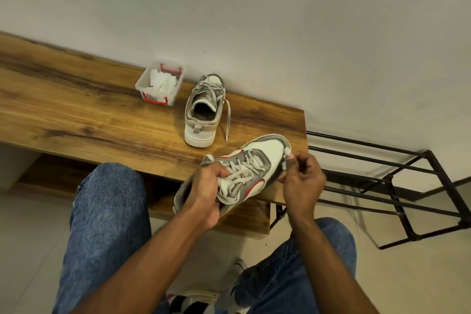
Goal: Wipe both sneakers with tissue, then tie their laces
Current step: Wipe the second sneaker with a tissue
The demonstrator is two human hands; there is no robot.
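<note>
My left hand (207,190) grips a white, grey and red sneaker (257,160) around its heel and tongue, holding it tilted above the near edge of the wooden bench (76,115). Its laces are loose. My right hand (302,181) pinches a small wad of white tissue (287,155) against the toe's side. The second sneaker (204,112) stands upright on the bench farther back, heel toward me, with an untied lace trailing off to its right.
A clear plastic box (163,81) with red clips holds white tissues at the back of the bench by the wall. A black metal rack (397,186) stands to the right. My knees in jeans are below, and other shoes lie on the floor.
</note>
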